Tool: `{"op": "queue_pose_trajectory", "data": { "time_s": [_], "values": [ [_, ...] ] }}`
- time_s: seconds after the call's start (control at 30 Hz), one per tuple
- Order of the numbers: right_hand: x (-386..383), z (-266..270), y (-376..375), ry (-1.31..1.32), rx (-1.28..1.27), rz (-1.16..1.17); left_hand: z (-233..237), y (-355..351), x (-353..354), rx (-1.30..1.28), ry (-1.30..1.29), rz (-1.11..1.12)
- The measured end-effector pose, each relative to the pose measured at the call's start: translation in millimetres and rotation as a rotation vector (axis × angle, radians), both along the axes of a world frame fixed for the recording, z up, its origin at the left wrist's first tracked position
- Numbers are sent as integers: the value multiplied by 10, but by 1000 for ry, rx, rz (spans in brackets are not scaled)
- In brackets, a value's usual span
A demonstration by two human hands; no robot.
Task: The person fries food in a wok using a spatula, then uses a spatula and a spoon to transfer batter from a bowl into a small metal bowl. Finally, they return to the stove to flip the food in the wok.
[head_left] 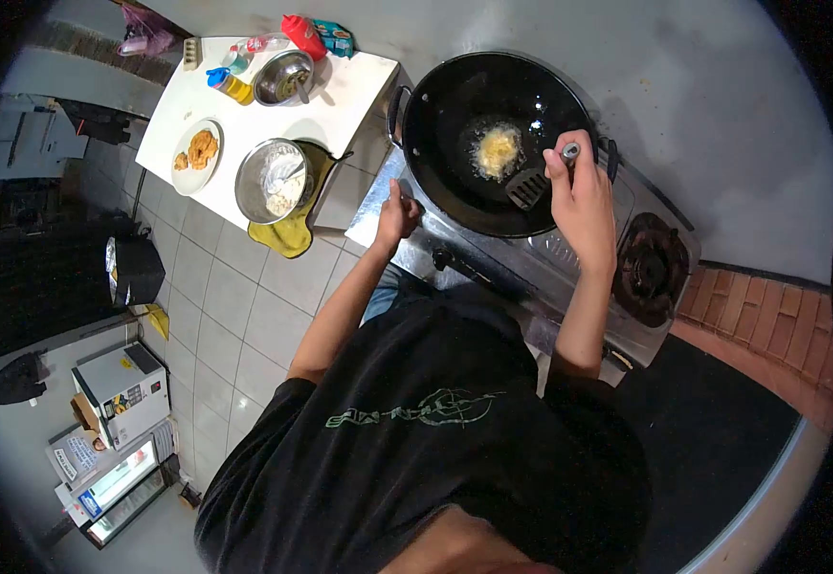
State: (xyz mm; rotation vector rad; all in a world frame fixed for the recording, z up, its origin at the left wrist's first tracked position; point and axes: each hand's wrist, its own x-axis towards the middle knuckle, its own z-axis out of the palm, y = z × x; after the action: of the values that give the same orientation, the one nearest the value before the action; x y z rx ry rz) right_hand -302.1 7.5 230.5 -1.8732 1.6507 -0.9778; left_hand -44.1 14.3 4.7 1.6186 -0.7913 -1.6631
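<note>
My right hand (584,196) is closed round the handle of a slotted spatula (528,189). The spatula's black blade dips into a large black wok (450,100), close beside a pale golden piece of food (497,151) that bubbles in oil. My left hand (397,218) is by the front edge of the stove (493,256), left of the wok and below its loop handle. Its thumb stands up, apart from the loosely bent fingers, and nothing shows in it.
On the white table (234,134) at left stand a steel bowl of white flour (282,158), a smaller steel bowl (265,91), a plate (187,182) of fried pieces and several bottles. A yellow-and-black cloth (287,237) hangs over its edge. A second burner (654,268) lies at right.
</note>
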Motion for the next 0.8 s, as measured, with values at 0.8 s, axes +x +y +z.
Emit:
{"op": "queue_pose_trajectory", "data": {
  "time_s": [0.8],
  "values": [
    [-79,-41,-14,-109,-31,-59,-66,12,26,-15,98,-29]
  ]
}}
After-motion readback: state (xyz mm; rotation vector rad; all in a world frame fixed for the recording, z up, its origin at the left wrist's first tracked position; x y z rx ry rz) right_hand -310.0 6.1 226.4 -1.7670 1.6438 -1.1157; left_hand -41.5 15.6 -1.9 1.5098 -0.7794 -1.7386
